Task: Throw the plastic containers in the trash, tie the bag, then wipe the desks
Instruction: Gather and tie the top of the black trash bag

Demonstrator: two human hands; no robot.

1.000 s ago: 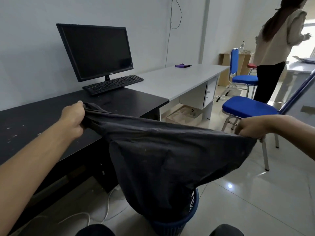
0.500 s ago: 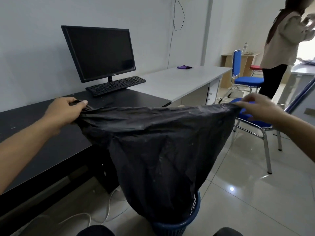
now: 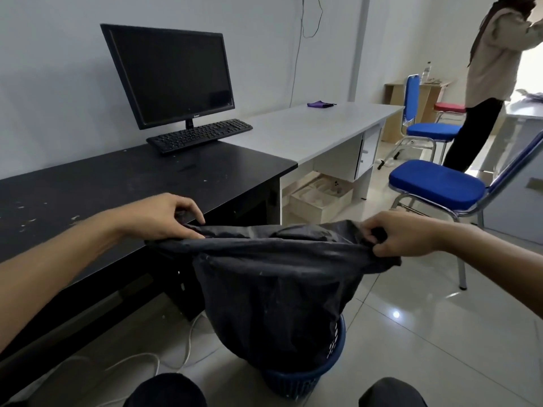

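Starting nearest: blue basket (image 3: 296,383) on the floor tiles, just ahead of the knees. Black trash bag (image 3: 273,289) has its lower part seated in the basket, its upper part drawn up and stretched into a flat band between both hands. Left hand (image 3: 158,217) is at the bag's left rim corner, fingers (image 3: 191,210) bent down onto the film in a pinch, just off the front edge of the black counter (image 3: 117,183). Right hand (image 3: 402,236) is at the right rim corner, fingers (image 3: 373,235) curled round a bunched fold. The mouth is nearly closed and the contents are hidden, so I cannot tell whether the containers are inside.

Handling, judged: thin film, soft, no stiffness, light. The slack drape below the band suggests little load. Probably slick, and liable to tear if hauled against the basket lattice, so hold gathered bunches, not a single layer. The two rim corners in hand look the right hold for tying: bring together, cross, knot. Wiping is not yet begun.

Further back, the black counter top shows pale specks and scuffs, with keyboard (image 3: 199,136) and monitor (image 3: 170,74) towards its far right corner. White counter (image 3: 317,127) abuts its right end, with a purple cloth (image 3: 321,104) at the back edge, a likely wiper. Blue chair (image 3: 435,185) is to the right, and a second person (image 3: 493,69) stands beyond it.
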